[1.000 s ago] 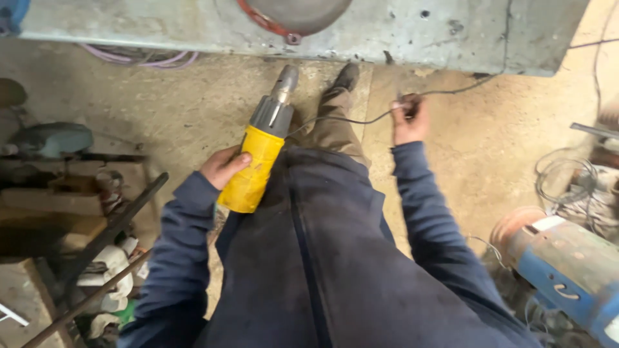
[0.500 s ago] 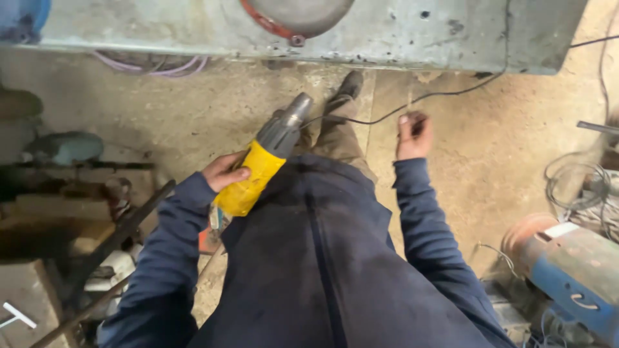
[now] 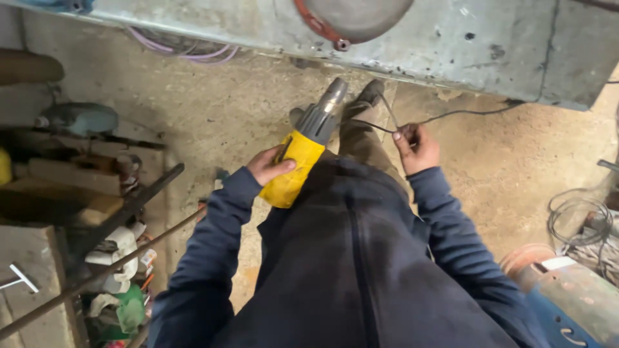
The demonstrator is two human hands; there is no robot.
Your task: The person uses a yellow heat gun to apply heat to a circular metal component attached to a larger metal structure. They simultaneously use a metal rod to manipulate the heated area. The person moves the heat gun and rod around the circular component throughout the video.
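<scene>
Workshop concrete floor (image 3: 213, 122): left hand (image 3: 271, 165) clamped around the rigid, probably weighty yellow power tool (image 3: 298, 154) at its body, right hand (image 3: 418, 147) pinching its limp black cord (image 3: 451, 116) beside the knee.

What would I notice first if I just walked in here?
The bright yellow tool in the middle, held by the left hand. Beside it, the right hand pinches a thin black cable that trails across the dirt floor. A big grey metal box runs along the top.
</scene>
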